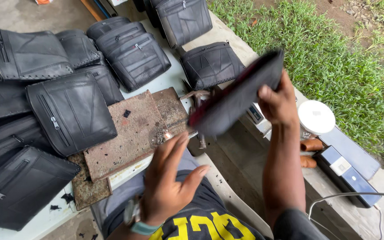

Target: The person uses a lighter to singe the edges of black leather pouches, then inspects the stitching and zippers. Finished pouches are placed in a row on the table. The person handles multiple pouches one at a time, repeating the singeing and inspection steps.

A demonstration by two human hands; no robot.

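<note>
My right hand (277,103) grips a flat black rubber pouch piece (236,95) by its upper right end and holds it tilted above the bench; a red edge shows along its lower side. Below it, my left hand (167,178) is open with fingers spread and holds nothing. Its fingertips are close to the piece's lower end and to a rusty metal plate (130,133) on the white bench (36,222). A watch with a teal strap sits on the left wrist.
Several finished black zippered pouches (70,111) lie piled on the bench's left and back. A hammer head (196,95) rests by the plate. A white lidded jar (316,116), two phones (347,171) and a cable lie on the concrete ledge. Grass (352,58) borders on the right.
</note>
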